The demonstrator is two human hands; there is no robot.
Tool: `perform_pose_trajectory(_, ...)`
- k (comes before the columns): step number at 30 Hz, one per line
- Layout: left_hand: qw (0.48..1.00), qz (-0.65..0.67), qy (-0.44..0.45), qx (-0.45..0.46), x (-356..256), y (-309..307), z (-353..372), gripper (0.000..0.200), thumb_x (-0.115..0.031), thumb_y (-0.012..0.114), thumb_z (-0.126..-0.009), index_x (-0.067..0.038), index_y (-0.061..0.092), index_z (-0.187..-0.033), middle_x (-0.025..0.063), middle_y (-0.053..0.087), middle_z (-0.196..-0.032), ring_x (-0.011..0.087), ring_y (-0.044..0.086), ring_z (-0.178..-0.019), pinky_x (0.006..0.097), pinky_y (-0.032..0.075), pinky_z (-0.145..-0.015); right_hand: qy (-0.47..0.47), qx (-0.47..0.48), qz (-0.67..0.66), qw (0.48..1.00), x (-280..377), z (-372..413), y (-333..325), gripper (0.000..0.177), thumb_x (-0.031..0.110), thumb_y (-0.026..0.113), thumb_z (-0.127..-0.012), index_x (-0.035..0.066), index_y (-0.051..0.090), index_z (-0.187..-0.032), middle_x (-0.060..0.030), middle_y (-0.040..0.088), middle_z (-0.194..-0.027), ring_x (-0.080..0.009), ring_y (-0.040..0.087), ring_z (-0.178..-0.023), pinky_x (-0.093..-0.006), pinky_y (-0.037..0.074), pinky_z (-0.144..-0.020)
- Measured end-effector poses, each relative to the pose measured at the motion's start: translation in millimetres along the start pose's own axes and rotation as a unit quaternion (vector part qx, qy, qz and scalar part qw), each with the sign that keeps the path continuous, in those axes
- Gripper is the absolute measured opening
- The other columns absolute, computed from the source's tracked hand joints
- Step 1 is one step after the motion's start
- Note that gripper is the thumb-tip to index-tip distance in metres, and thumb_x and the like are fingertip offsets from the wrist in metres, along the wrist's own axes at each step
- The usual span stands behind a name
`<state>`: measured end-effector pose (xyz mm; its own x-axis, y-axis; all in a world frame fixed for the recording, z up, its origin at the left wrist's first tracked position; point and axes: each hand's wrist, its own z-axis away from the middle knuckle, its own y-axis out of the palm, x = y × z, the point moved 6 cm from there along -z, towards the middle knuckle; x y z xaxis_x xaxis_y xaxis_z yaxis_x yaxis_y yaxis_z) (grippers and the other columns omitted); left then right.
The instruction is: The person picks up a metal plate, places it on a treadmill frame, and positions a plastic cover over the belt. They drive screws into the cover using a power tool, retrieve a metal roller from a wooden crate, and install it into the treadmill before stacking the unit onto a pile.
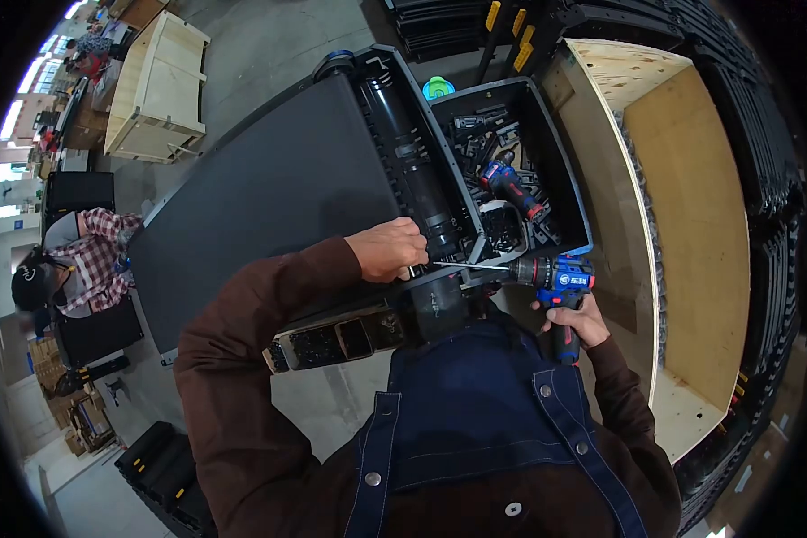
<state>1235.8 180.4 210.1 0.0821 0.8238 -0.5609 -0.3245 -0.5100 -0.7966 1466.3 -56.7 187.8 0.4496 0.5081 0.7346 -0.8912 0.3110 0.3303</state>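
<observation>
My right hand is wrapped round the grip of a blue and black cordless drill. The drill's long thin bit points left, its tip ending near the fingers of my left hand. That hand is closed at the near edge of a large black panel assembly; what its fingers pinch, if anything, is hidden. Along the assembly's right side runs a black roller inside a frame. Beside the frame, a black bin holds loose black parts and a second blue and red cordless drill.
A tall open plywood crate stands on my right, with black racks beyond it. Across the assembly, at the left, a person in a checked shirt bends over its far end. Another wooden crate sits on the floor behind.
</observation>
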Motion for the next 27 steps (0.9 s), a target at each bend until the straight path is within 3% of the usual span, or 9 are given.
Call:
perform_pose_trajectory(7, 1.0, 0.006, -0.008, -0.007, 3, 2, 0, 0.013, -0.014, 0.073, -0.078, -0.006, 0.067, -0.087, 0.0064, 0.062, -0.092, 0.025, 0.054, -0.099, 0.0378, 0.04, -0.095, 0.033, 0.04, 0.094, 0.994, 21, -22, -11, 0.043, 0.004, 0.072, -0.079, 0.0, 0.057, -0.119, -0.0134, 0.07, -0.094, -0.0182, 0.067, -0.07, -0.0319, 0.057, -0.065)
perform_pose_trajectory(11, 1.0, 0.0, -0.001, -0.019, 2, 0, 1, 0.015, -0.014, 0.073, -0.077, -0.005, 0.066, -0.087, 0.0066, 0.062, -0.092, 0.025, 0.055, -0.098, 0.0381, 0.041, -0.095, 0.059, 0.066, 0.119, 0.989, 38, -45, -20, 0.026, 0.007, 0.076, -0.078, 0.001, 0.065, -0.101, -0.0099, 0.071, -0.089, -0.016, 0.066, -0.067, -0.0305, 0.055, -0.064)
perform_pose_trajectory(18, 0.999, -0.004, -0.005, -0.035, 6, 1, 2, 0.017, -0.012, 0.073, -0.075, -0.005, 0.065, -0.089, 0.0067, 0.062, -0.092, 0.025, 0.055, -0.097, 0.0381, 0.042, -0.094, 0.062, 0.09, 0.162, 0.981, 57, -64, -17, 0.026, 0.009, 0.078, -0.078, 0.0, 0.065, -0.099, -0.01, 0.071, -0.089, -0.0163, 0.066, -0.067, -0.0298, 0.054, -0.064)
perform_pose_trajectory(27, 0.999, 0.033, -0.001, -0.031, 15, -11, -3, 0.018, -0.01, 0.073, -0.075, -0.005, 0.066, -0.09, 0.0071, 0.063, -0.093, 0.0255, 0.055, -0.098, 0.0384, 0.041, -0.095, 0.076, 0.094, 0.123, 0.985, 67, -80, -14, 0.027, 0.011, 0.079, -0.078, -0.001, 0.065, -0.098, -0.0074, 0.067, -0.082, -0.0153, 0.063, -0.063, -0.0289, 0.053, -0.062)
